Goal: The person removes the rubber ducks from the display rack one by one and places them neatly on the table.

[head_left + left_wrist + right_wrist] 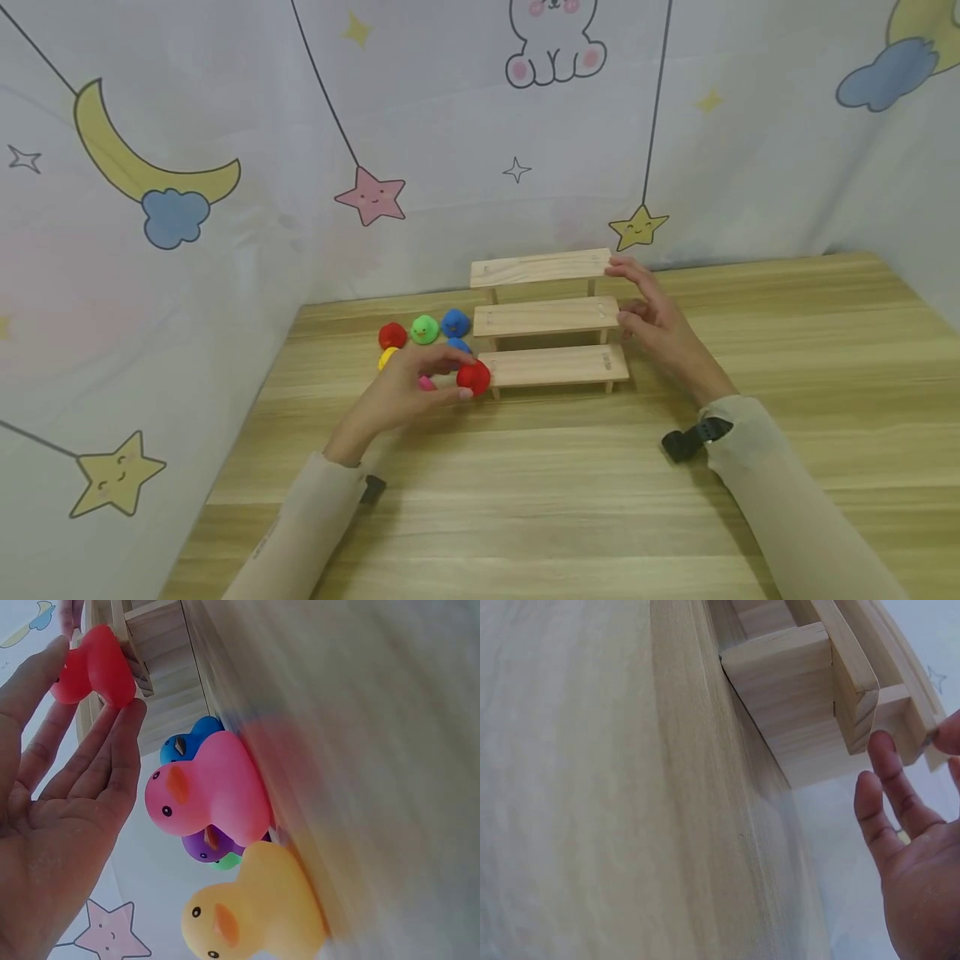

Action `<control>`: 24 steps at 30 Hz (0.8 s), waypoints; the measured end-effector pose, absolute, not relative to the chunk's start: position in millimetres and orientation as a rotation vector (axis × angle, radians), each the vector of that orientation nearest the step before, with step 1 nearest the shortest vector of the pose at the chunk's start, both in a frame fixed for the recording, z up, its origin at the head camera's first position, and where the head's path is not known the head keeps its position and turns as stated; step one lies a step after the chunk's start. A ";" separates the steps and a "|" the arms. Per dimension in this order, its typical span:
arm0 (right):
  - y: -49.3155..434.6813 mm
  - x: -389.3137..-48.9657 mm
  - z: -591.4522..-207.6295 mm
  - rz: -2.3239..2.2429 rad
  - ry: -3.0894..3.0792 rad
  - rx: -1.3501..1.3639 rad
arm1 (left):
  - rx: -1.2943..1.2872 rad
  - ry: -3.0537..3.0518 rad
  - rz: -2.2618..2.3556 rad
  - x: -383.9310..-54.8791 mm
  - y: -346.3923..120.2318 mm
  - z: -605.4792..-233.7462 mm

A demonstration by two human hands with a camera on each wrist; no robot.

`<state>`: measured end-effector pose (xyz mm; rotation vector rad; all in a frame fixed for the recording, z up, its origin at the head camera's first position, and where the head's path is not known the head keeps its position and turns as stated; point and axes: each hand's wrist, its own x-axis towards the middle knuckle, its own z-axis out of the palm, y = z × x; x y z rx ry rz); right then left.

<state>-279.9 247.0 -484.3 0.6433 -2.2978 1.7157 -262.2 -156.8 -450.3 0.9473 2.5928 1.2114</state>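
Note:
My left hand (401,387) pinches a red rubber duck (473,378) between thumb and fingertips, at the left end of the lowest step of a three-tier wooden stand (551,364). In the left wrist view the red duck (96,667) is held up off the table, near the stand's wooden end. At the stand's right side is my right hand (663,329), its fingertips at the ends of the upper and middle steps. The right wrist view shows this hand (922,847) with fingers loosely bent against the step ends (855,712).
Left of the stand sit several more rubber ducks: red (392,336), green (424,329), blue (455,323), yellow (259,907), pink (214,787) and purple (210,844). They stand on a wood-grain table (525,500). A printed curtain (450,108) hangs behind.

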 end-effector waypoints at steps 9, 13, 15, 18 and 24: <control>247.1 -279.7 -484.0 1.713 -2.301 0.637 | 0.933 2.656 1.170 -258.4 -162.4 -450.4; 247.2 -279.4 -483.9 1.700 -2.304 0.639 | 0.891 2.663 1.160 -257.7 -165.9 -450.7; 247.2 -279.3 -483.8 1.698 -2.302 0.647 | 0.878 2.666 1.155 -257.6 -167.3 -450.9; 247.1 -279.1 -483.6 1.700 -2.298 0.650 | 0.863 2.665 1.143 -257.6 -169.0 -451.1; 246.8 -279.1 -483.5 1.697 -2.308 0.634 | 0.855 2.666 1.150 -256.9 -172.9 -450.4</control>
